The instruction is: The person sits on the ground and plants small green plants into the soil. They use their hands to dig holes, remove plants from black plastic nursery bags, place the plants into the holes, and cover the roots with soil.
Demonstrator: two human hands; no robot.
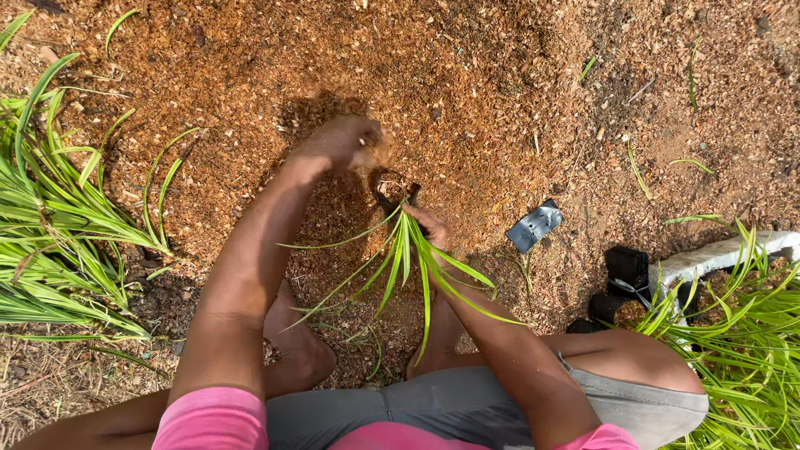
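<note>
A small green grass-like seedling [408, 254] stands in a small black planting bag [392, 190] on reddish sawdust-like soil [500, 83]. My right hand [429, 229] grips the seedling at its base, just below the bag's mouth. My left hand [346, 142] is up and left of the bag, fingers closed over a handful of the loose soil beside the bag's rim. My arms reach forward from pink sleeves, with my bare feet and knees below.
A dense clump of long green seedlings [50, 233] lies at the left. More seedlings in black bags [733, 325] sit at the right beside a white edge [717, 254]. A flattened black bag [535, 225] lies on the soil to the right of my hands.
</note>
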